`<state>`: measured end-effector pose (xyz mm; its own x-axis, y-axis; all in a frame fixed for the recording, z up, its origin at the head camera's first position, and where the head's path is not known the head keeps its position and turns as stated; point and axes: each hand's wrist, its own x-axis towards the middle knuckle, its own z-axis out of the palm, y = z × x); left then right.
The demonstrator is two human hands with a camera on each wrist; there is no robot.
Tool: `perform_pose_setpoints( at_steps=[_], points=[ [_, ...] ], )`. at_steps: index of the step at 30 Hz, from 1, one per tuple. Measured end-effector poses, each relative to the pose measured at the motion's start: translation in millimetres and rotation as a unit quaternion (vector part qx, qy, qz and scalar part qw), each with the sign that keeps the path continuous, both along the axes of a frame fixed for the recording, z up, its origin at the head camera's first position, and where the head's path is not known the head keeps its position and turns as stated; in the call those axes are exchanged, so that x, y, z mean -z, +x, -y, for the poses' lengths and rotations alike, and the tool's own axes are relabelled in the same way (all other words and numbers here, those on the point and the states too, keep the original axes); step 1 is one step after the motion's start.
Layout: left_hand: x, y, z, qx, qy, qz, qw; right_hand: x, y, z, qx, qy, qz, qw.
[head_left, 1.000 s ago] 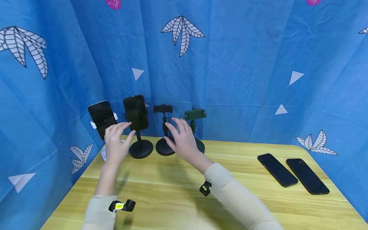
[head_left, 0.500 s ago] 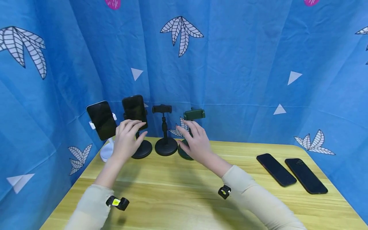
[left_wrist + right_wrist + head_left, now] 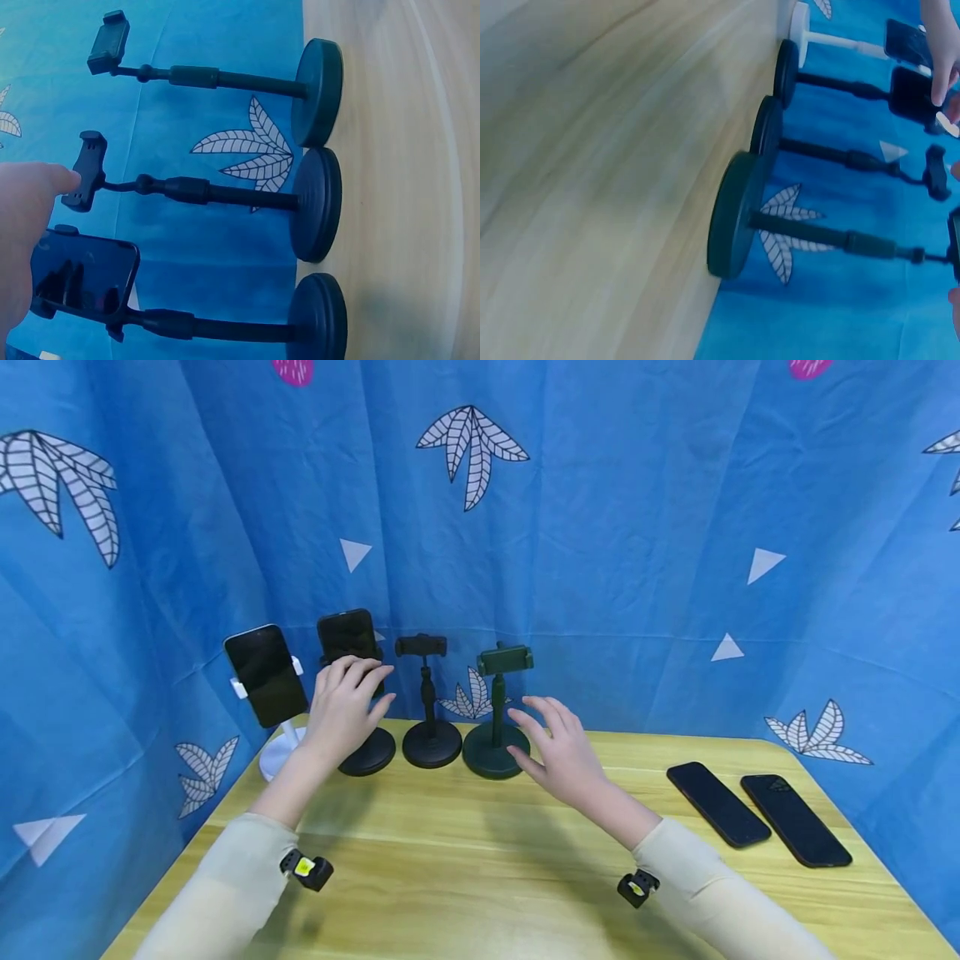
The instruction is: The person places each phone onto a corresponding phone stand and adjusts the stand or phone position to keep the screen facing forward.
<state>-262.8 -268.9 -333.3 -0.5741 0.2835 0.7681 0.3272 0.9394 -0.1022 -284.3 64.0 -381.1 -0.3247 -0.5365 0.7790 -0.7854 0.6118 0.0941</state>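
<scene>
In the head view my left hand (image 3: 341, 710) is raised in front of the second stand, a black one (image 3: 367, 753). Its phone (image 3: 347, 633) is partly hidden behind the fingers, which are spread and relaxed and hold nothing. My right hand (image 3: 562, 756), likewise relaxed and holding nothing, hovers just right of the green phone stand (image 3: 491, 758). Between the hands stands another black phone stand (image 3: 432, 743) with a bare clamp. At far left a white stand (image 3: 279, 750) holds a tilted phone (image 3: 267, 677). The left wrist view shows the green stand's clamp (image 3: 109, 41) bare too.
Two dark phones (image 3: 718, 803) (image 3: 797, 820) lie side by side on the right of the wooden table (image 3: 450, 877). A blue patterned curtain (image 3: 622, 568) hangs behind and along both sides. The stands' bases sit in a row near the back edge.
My right hand has moved right, from in front of the bare black stand past the green one. My left hand has shifted right and slightly up, across the second stand's phone.
</scene>
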Motion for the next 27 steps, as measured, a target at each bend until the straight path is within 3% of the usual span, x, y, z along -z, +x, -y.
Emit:
perform_pose_setpoints(
  at_steps=[6,17,27],
  points=[
    [-0.1,-10.1,-3.7,0.004,0.013,-0.01,0.9999,4.5,1.2,-22.0,0.001,-0.009,0.037,0.999],
    [2.6,-28.6,-11.4,-0.007,0.016,-0.048,0.9987,11.5,-2.2,-64.5,0.04,-0.048,0.042,0.997],
    [1.3,-44.5,-16.3,-0.041,-0.027,-0.093,0.9944,17.1,-6.7,-108.2,0.1,-0.069,0.06,0.991]
  ],
)
